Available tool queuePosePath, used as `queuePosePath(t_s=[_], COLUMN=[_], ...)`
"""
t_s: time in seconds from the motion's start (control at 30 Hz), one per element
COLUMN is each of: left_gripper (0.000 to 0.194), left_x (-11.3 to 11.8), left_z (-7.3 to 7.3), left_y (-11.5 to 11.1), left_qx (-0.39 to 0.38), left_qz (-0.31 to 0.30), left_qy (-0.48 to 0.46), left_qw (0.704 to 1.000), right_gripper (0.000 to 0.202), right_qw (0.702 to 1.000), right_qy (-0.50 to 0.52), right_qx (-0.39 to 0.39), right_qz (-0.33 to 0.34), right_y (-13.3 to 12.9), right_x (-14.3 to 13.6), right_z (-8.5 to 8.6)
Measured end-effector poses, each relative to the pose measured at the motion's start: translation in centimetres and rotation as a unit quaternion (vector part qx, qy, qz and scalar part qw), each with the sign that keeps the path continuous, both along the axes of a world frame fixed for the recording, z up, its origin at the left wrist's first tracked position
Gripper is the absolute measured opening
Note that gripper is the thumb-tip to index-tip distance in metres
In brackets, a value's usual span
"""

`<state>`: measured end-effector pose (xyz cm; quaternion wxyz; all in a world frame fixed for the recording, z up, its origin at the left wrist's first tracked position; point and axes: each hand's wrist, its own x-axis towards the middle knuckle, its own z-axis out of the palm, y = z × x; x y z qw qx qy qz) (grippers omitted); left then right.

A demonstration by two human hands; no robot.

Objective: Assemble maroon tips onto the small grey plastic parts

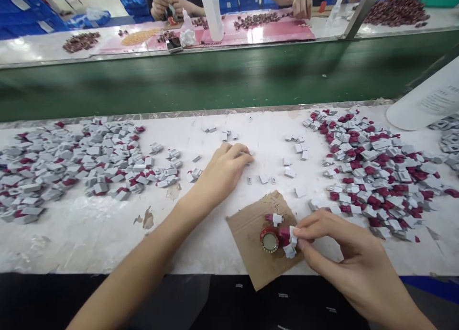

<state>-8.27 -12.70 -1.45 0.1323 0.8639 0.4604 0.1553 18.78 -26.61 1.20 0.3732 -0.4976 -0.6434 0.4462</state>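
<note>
My left hand [227,170] rests on the white table with fingers curled; a small grey piece partly shows at its fingertips. Over a brown cardboard square [247,234], my right hand [340,253] pinches a maroon and white piece [293,235] between thumb and index finger. A round red-rimmed cap [269,240] sits on the cardboard, just left of that piece. Another maroon and white piece [275,219] lies above the cap, and a whitish piece [289,251] lies below the pinched one. Loose grey pieces [263,179] are scattered between the hands.
Piles of grey and maroon pieces lie at the left [107,153] and right [380,172]. A large white bottle [426,98] leans in at the right. Beyond the green divider [179,81], other people's hands [303,2] work over a pink mat [251,32].
</note>
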Motion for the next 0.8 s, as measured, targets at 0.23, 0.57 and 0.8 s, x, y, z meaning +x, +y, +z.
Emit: queuePosePath(t_s=[0.23,0.57,0.8], left_gripper=[0.014,0.016,0.012], left_x=[0.3,0.1,0.1], left_z=[0.6,0.9,0.6], left_y=[-1.3,-4.1,-3.8], left_qx=[-0.057,-0.133,-0.109], left_qz=[0.063,0.109,0.135], left_qy=[-0.058,-0.084,-0.108], left_qw=[0.995,0.981,0.979], right_gripper=[0.015,0.014,0.015], right_qw=[0.999,0.997,0.997], right_qy=[-0.013,-0.033,-0.033], right_qx=[0.016,0.047,0.047], right_qz=[0.039,0.047,0.054], right_y=[-0.8,-1.2,-1.0], right_x=[-1.5,-1.8,-2.1], right_z=[0.2,0.1,0.0])
